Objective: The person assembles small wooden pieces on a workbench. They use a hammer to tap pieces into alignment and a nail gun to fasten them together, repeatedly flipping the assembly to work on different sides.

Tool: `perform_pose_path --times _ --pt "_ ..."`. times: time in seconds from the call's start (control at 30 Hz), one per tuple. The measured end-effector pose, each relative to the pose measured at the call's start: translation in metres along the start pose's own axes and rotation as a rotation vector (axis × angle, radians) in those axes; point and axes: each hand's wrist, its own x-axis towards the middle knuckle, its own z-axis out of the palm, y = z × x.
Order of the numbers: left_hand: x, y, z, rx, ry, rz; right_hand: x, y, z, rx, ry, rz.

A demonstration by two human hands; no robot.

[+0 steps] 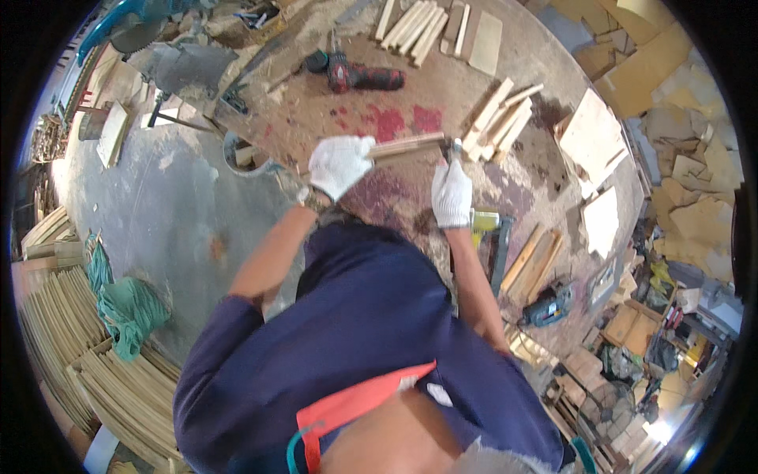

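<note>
My left hand (341,166), in a white knit glove, is closed round the near end of a narrow wooden strip (407,146), which looks like two thin pieces lying together. The strip points right across the workbench (379,186). At its far end my right hand (452,192), gloved the same way, is closed on a small dark tool with a shiny metal end (455,147). That tool's kind is too small to make out. It is at or very close to the strip's end; I cannot tell whether they touch.
Ahead on the bench lies a red and black cordless drill (363,77). Wooden sticks (497,122) lie in a pile beyond my right hand, with more sticks (412,30) farther back. A yellow-green and black power tool (491,229) and a jigsaw-like tool (549,306) lie to the right.
</note>
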Motion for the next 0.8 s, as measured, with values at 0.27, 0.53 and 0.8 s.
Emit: perform_pose_path --times 0.27,0.53,0.8 --pt "-0.009 0.004 0.005 0.010 0.017 0.013 -0.018 0.012 -0.006 0.128 0.015 -0.050" --pt "-0.022 0.010 0.046 0.186 0.134 0.009 -0.016 0.069 0.017 0.444 -0.352 0.239" --pt "-0.058 0.043 0.064 0.253 0.137 -0.031 -0.047 0.075 -0.005 0.443 -0.484 0.711"
